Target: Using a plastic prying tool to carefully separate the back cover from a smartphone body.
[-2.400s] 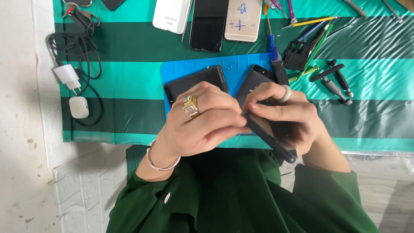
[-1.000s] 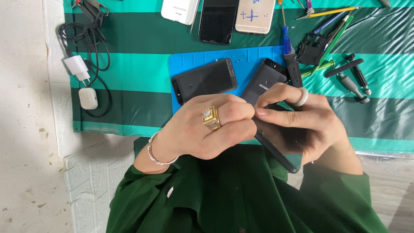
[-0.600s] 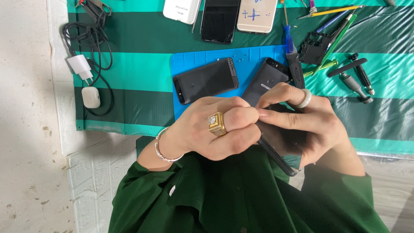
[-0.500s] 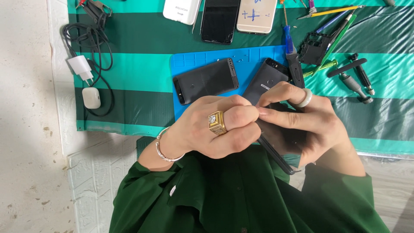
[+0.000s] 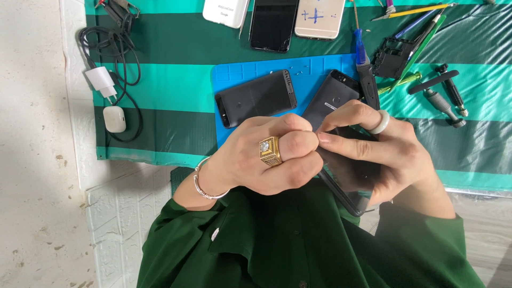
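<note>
- Head camera looks down at a work table covered by a green striped cloth (image 5: 160, 80).
- Far on the left, a black cable (image 5: 125, 53) lies in loops on the cloth, with a white plug (image 5: 101, 82) on it.
- Just below the plug sits a small white earbud case (image 5: 114, 118).
- Next comes a blue mat (image 5: 234, 77) in the middle of the cloth.
- A black phone (image 5: 256, 98) lies flat on the blue mat, back side up.
- Above the mat, three phones lie in a row at the top edge: a white one (image 5: 225, 12), a dark one with a cracked screen (image 5: 273, 24) and a gold one (image 5: 320, 18).
- The person's left hand (image 5: 261, 157) wears a big gold ring and a thin silver bracelet. Its fingers are curled tight and pinch the edge of a dark phone (image 5: 346, 170).
- That dark phone is held up above the person's lap, close to the near edge of the table, tilted on its side.
- The right hand (image 5: 384, 154) wears a white ring. It wraps around the dark phone from the other side and holds it tight.
- Behind the two hands, another black phone back (image 5: 333, 98) lies partly on the blue mat.
- A blue-handled screwdriver (image 5: 362, 58) lies just beside it.
- Far on the right are a black plastic part (image 5: 392, 57), a green tool (image 5: 421, 48) and more black tools (image 5: 442, 93).
- The person's sleeves are dark green.
</note>
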